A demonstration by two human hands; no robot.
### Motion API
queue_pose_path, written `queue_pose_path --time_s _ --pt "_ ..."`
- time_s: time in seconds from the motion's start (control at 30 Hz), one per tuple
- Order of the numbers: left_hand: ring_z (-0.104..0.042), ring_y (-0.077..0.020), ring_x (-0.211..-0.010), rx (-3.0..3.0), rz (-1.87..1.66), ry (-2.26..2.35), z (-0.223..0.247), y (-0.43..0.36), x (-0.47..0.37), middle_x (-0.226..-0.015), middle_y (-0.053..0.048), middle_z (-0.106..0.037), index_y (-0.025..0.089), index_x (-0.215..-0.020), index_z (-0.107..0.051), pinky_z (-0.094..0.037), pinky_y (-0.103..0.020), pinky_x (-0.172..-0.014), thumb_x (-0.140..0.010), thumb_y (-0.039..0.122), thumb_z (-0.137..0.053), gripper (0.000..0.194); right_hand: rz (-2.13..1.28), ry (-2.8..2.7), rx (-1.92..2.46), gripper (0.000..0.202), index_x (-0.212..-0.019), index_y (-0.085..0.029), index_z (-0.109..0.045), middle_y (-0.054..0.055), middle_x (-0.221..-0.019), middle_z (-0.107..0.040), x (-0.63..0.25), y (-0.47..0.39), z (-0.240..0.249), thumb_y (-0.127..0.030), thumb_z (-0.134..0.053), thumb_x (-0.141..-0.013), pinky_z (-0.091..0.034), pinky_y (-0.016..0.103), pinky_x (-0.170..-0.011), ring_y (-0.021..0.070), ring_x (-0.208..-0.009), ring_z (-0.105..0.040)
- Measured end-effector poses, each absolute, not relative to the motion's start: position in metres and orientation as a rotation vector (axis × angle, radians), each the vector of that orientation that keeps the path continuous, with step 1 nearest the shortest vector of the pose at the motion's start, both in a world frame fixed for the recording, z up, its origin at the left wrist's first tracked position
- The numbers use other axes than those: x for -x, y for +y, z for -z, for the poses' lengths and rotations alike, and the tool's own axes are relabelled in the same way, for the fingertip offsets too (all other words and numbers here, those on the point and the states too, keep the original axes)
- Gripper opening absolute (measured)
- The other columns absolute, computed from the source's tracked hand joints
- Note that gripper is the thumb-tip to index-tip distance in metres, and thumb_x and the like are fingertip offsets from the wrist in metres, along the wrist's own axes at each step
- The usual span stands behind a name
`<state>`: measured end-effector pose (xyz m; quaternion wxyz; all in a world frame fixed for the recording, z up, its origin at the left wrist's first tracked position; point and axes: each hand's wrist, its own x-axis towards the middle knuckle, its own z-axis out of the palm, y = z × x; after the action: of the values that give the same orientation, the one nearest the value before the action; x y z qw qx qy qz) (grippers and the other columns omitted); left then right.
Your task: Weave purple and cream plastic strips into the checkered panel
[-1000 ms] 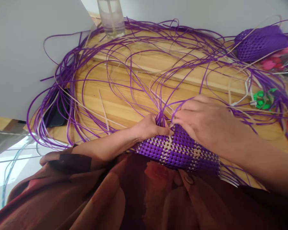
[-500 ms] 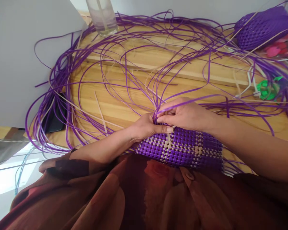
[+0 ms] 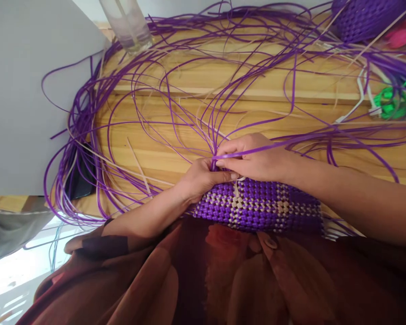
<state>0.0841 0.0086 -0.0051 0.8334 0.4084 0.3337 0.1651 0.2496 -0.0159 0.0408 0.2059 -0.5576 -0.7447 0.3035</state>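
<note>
A purple and beige woven piece lies at the table's front edge against my clothing. My left hand is closed on its upper left edge, the thumb lying along the weave. Just to the right, my right hand pinches a purple strip, which runs back to the right over the knuckles. Several loose strips fan out from the weave beyond both hands. The fingertips nearly meet, and parts of them are hidden behind the strips.
Long purple and beige strips loop over the wooden table. A clear bottle stands at the back left. A dark object lies under strips at left. At right are a green bundle and a purple woven item.
The view has shifted slightly. The strip in my right hand now lies flatter and straighter across the knuckles; before, it arched higher. Both hands remain at the weave's edge.
</note>
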Motion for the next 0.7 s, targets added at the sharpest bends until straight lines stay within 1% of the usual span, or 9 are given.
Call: queue_pose_path --time_s 0.07,0.17,0.27,0.33,0.43,0.57,0.63,0.7 --pt "-0.068 -0.0146 -0.077 -0.847 -0.351 0.723 0.003 0.008 -0.084 -0.081 -0.003 -0.075 0.013 -0.087 -0.074 -0.050 -0.031 -0.084 -0.059 0.020 -0.086 0.032 -0.838 -2.060 1.535 0.016 -0.083 -0.017 -0.071 -0.001 -0.076 -0.068 -0.249 -0.016 -0.040 -0.026 -0.059 -0.087 -0.035 0.024 -0.062 0.0102 -0.068 -0.055" --pt "-0.066 -0.0124 -0.070 -0.829 -0.349 0.754 0.002 0.008 -0.083 -0.075 -0.001 -0.073 0.013 -0.079 -0.073 -0.050 -0.029 -0.079 -0.058 0.016 -0.084 0.024 -0.881 -2.031 1.555 0.016 -0.081 -0.016 -0.069 -0.002 -0.069 -0.064 -0.249 -0.016 -0.039 -0.026 -0.058 -0.087 -0.033 0.025 -0.061 0.0097 -0.062 -0.052" --pt "-0.064 -0.0122 -0.064 -0.819 -0.328 0.755 0.001 0.009 -0.082 -0.069 -0.001 -0.071 0.012 -0.072 -0.072 -0.049 -0.028 -0.073 -0.058 0.012 -0.081 0.017 -0.977 -1.953 1.573 0.016 -0.092 -0.017 -0.066 -0.003 -0.066 -0.063 -0.254 -0.018 -0.043 -0.030 -0.056 -0.089 -0.034 0.026 -0.061 0.0098 -0.059 -0.052" --pt "-0.063 -0.0127 -0.062 -0.841 -0.321 0.755 0.001 0.011 -0.082 -0.066 -0.001 -0.070 0.012 -0.067 -0.070 -0.048 -0.028 -0.071 -0.057 0.012 -0.079 0.013 -1.051 -1.914 1.567 0.016 -0.097 -0.018 -0.062 -0.003 -0.069 -0.064 -0.261 -0.022 -0.048 -0.030 -0.054 -0.090 -0.035 0.025 -0.061 0.0104 -0.060 -0.055" --pt "-0.060 -0.0117 -0.057 -0.891 -0.295 0.765 -0.002 0.014 -0.081 -0.060 -0.002 -0.067 0.011 -0.062 -0.069 -0.046 -0.027 -0.066 -0.056 0.012 -0.078 0.011 -1.025 -1.975 1.581 0.014 -0.093 -0.018 -0.064 -0.001 -0.077 -0.068 -0.273 -0.031 -0.055 -0.026 -0.053 -0.088 -0.037 0.025 -0.063 0.0119 -0.066 -0.058" --pt "-0.055 -0.0097 -0.053 -0.914 -0.263 0.753 -0.006 0.017 -0.080 -0.056 0.000 -0.064 0.011 -0.060 -0.068 -0.042 -0.025 -0.060 -0.053 0.011 -0.076 0.011 -0.970 -2.149 1.550 0.016 -0.089 -0.021 -0.071 0.000 -0.090 -0.070 -0.279 -0.042 -0.054 -0.020 -0.056 -0.081 -0.040 0.027 -0.072 0.0152 -0.081 -0.060" --pt "-0.054 -0.0088 -0.052 -0.920 -0.249 0.741 -0.007 0.018 -0.079 -0.056 0.000 -0.063 0.011 -0.059 -0.068 -0.040 -0.024 -0.058 -0.053 0.011 -0.076 0.011 -0.989 -2.157 1.544 0.014 -0.086 -0.022 -0.070 0.000 -0.090 -0.070 -0.276 -0.043 -0.052 -0.020 -0.057 -0.080 -0.040 0.027 -0.074 0.0156 -0.084 -0.060" --pt "-0.053 -0.0085 -0.052 -0.925 -0.215 0.709 -0.008 0.019 -0.077 -0.055 0.000 -0.062 0.010 -0.059 -0.068 -0.039 -0.023 -0.057 -0.053 0.012 -0.076 0.011 -1.020 -2.138 1.556 0.012 -0.082 -0.021 -0.069 -0.001 -0.086 -0.069 -0.273 -0.042 -0.051 -0.022 -0.058 -0.080 -0.039 0.027 -0.072 0.0146 -0.080 -0.059"
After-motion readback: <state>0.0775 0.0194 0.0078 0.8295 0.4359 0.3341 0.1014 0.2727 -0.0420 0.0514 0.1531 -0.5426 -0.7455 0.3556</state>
